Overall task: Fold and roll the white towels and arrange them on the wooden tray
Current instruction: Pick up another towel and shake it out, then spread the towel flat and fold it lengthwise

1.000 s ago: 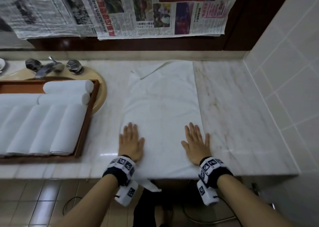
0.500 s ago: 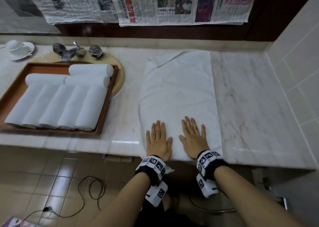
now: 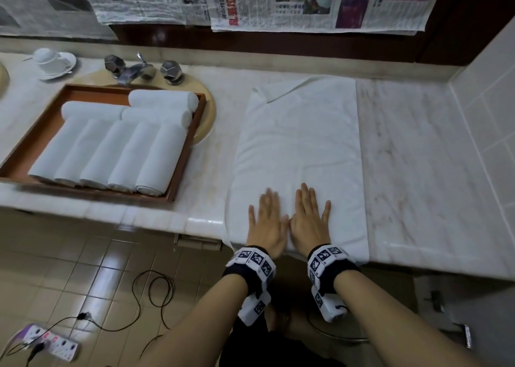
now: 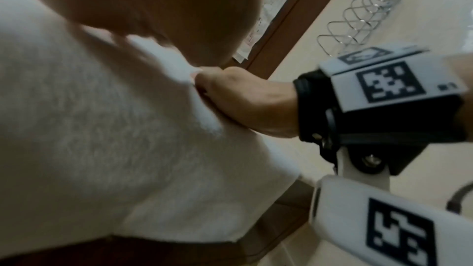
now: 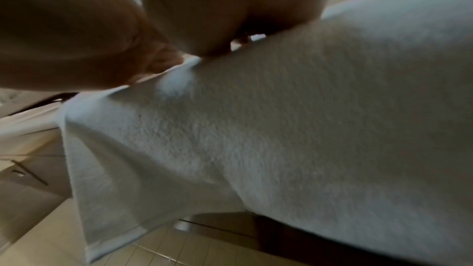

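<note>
Newspapers (image 3: pixel 306 1) above counter — print illegible

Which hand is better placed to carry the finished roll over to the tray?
Probably left. The left hand lies flat on the towel on the side nearer the wooden tray; the right hand lies beside it, farther away.

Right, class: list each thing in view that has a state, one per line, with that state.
flat towel: spread on the counter, far left corner folded over
left hand: flat on towel
right hand: flat on towel
rolled towels: eight, on tray
wooden tray: partly filled
cup: upside down on saucer
</note>
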Tool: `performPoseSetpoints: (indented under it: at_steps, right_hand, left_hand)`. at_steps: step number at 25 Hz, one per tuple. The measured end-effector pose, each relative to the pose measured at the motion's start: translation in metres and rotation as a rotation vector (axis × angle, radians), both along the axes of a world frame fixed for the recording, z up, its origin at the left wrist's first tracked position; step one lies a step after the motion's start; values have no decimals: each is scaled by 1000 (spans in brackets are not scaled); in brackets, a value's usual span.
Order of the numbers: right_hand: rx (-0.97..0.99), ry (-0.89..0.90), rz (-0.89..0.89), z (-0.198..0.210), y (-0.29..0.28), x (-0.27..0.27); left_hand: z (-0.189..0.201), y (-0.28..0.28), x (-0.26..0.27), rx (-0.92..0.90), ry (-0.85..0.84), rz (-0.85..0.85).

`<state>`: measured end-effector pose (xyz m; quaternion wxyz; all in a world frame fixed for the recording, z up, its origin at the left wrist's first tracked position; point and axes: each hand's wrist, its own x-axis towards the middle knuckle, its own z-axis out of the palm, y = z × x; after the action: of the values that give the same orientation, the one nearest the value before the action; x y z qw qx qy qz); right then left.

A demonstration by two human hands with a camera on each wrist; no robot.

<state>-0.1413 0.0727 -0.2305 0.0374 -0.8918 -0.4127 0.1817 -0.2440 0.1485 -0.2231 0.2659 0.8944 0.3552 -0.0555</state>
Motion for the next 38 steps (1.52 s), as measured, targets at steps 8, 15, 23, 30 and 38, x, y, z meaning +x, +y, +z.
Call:
performPoseSetpoints:
  at_steps: [8,15,23,30,38]
  right_hand:
    - [42,-111,-5,-12,-17,9]
    - [18,-103,-13,-11,-16,5]
    - [26,-23,18,-6,-12,14]
    - [-11,78,-333,17,6,60]
    - [-171,142,-522,24,7,120]
  left_hand:
    - [-19,29,-44,218,43,36]
    - [-13,49,-58,110,120,337]
    - [-2,36,6,47,40,-163]
    - [15,57,48,-94,74,127]
    - [19,125,71,-96,248,353]
